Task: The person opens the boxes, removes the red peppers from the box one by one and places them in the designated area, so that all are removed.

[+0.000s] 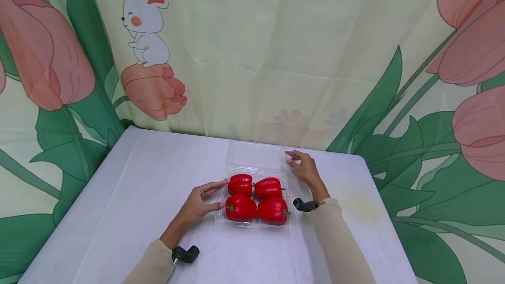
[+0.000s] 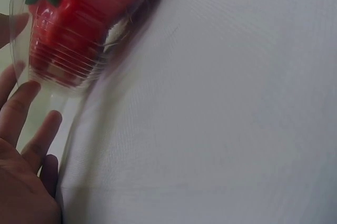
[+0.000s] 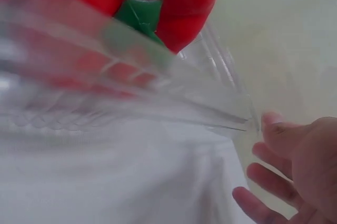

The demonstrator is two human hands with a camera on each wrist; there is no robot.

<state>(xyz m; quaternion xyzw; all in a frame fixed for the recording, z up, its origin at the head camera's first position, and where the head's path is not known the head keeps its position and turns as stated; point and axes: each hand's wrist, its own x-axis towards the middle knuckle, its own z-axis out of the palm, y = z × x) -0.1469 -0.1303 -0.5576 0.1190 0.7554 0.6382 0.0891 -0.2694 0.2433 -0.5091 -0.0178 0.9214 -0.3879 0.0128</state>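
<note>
Head view shows the counter (image 1: 118, 214), one, under a white cloth, with one clear plastic box (image 1: 256, 225) near its middle, the hinged lid (image 1: 254, 156) lying open flat behind it. Four red peppers (image 1: 240, 207) sit in the box, two by two, packed touching. Two hands are at work. The left hand (image 1: 197, 207) lies against the box's left wall, fingers (image 2: 18, 108) straight and relaxed, gripping nothing. The right hand (image 1: 304, 168) hovers just beside the lid's right edge, fingers (image 3: 266, 174) loosely bent; from the right wrist view they look close to the thin plastic rim, though I cannot tell if they touch it.

Risks, as I judge them: the box is light and flimsy (its walls look thin and ribbed in the left wrist view), so a push from one side could slide it on the smooth cloth. The lid could spring or twist if pulled by a single corner. The peppers stand above the rim, so a lid brought over might not seat, and could pop open.
</note>
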